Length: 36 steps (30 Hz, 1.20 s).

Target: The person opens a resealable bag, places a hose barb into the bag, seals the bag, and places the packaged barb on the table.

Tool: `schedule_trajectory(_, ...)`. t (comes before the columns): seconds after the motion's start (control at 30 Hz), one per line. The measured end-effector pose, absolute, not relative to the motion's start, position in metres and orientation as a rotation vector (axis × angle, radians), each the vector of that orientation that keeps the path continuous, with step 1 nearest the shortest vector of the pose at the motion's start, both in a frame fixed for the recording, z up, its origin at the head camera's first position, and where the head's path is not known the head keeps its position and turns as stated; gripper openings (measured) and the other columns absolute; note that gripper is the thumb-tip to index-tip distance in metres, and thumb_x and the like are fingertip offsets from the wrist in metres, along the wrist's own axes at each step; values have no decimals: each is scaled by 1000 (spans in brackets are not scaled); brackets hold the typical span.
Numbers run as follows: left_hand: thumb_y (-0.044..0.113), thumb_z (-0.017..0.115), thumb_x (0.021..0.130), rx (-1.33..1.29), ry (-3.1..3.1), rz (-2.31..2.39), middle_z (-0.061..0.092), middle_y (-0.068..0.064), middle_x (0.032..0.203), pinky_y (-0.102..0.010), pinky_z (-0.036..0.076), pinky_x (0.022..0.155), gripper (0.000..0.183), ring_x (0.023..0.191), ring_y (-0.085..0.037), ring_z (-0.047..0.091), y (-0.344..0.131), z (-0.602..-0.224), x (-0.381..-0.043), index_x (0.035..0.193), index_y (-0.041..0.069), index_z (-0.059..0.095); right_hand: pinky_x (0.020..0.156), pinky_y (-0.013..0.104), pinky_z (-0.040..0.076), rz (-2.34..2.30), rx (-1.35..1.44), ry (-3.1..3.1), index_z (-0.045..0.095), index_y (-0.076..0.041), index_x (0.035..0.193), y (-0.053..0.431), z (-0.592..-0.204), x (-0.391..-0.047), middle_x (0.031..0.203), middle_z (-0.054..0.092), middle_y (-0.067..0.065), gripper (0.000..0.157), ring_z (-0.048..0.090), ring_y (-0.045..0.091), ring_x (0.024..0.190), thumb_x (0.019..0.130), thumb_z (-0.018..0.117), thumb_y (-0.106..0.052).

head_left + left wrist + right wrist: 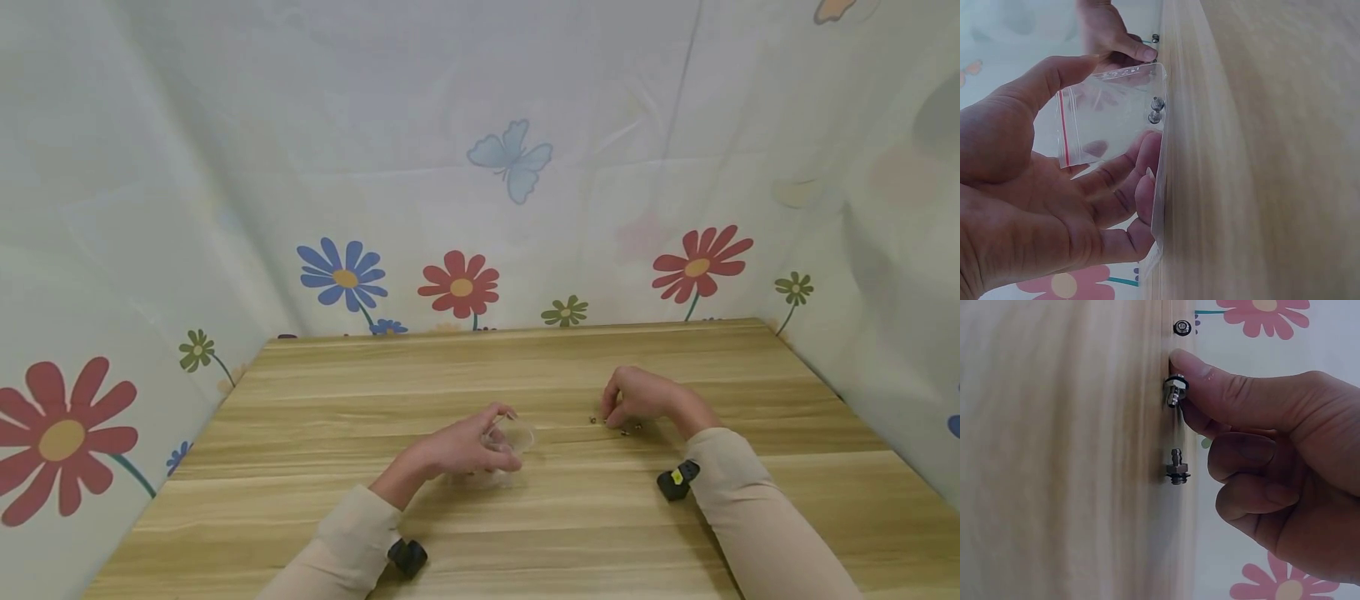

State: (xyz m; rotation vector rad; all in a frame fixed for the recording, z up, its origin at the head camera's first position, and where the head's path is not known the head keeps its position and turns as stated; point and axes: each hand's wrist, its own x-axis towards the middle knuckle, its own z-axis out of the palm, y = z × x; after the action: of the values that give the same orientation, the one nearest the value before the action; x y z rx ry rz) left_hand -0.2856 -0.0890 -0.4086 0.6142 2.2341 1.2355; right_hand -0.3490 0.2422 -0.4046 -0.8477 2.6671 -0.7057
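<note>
My left hand [467,443] holds a clear zip bag [1107,115] with a red stripe along its mouth, thumb at the upper edge and fingers curled beneath. Two small metal barbed fittings [1155,110] show in the bag near the tabletop. My right hand [637,396] is low over the table to the right, fingers curled and thumb tip among loose fittings. In the right wrist view, one fitting [1175,392] stands beside the thumb, another [1177,467] lies nearer and a third [1182,327] farther off. Whether a fitting is pinched between thumb and forefinger is hidden.
Both hands work over a wood-grain tabletop [360,383]. A pale cloth with flowers and a butterfly [513,160] hangs behind the table and at both sides. A small black camera [677,481] is strapped at the right wrist, another [407,557] at the left.
</note>
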Motion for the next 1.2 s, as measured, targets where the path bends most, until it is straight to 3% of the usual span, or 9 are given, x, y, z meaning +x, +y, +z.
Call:
schedule_trajectory(0.33, 26, 80, 87, 618, 2240, 1236, 60, -8, 108, -38, 52, 73, 68, 85, -21, 62, -89, -408, -284, 140, 14, 39, 64, 30, 47, -731, -841, 2666, 75, -9, 78, 244, -405, -350, 78, 64, -5, 9, 54, 12, 69, 82, 80, -3)
schedule_trajectory(0.57, 26, 80, 87, 619, 2239, 1241, 60, -8, 108, -38, 52, 74, 69, 86, -21, 62, -90, -409, -284, 141, 13, 39, 65, 29, 45, -913, -1054, 2547, 75, -6, 87, 231, -389, -344, 85, 66, -3, 5, 54, 18, 73, 88, 77, -10)
schedule_trajectory(0.9, 27, 80, 87, 619, 2248, 1232, 62, -8, 106, -37, 51, 73, 68, 85, -21, 62, -89, -408, -285, 140, 14, 39, 68, 29, 46, -1137, -1192, 2457, 75, -16, 87, 201, -375, -330, 95, 66, -1, 5, 55, 20, 81, 90, 76, -21)
schedule_trajectory(1.2, 28, 79, 87, 630, 2248, 1218, 62, -8, 107, -37, 50, 72, 68, 86, -22, 62, -89, -410, -286, 140, 14, 38, 60, 26, 43, -1200, -1252, 2526, 76, -17, 87, 177, -381, -323, 96, 66, -4, 4, 50, 14, 69, 89, 77, -19)
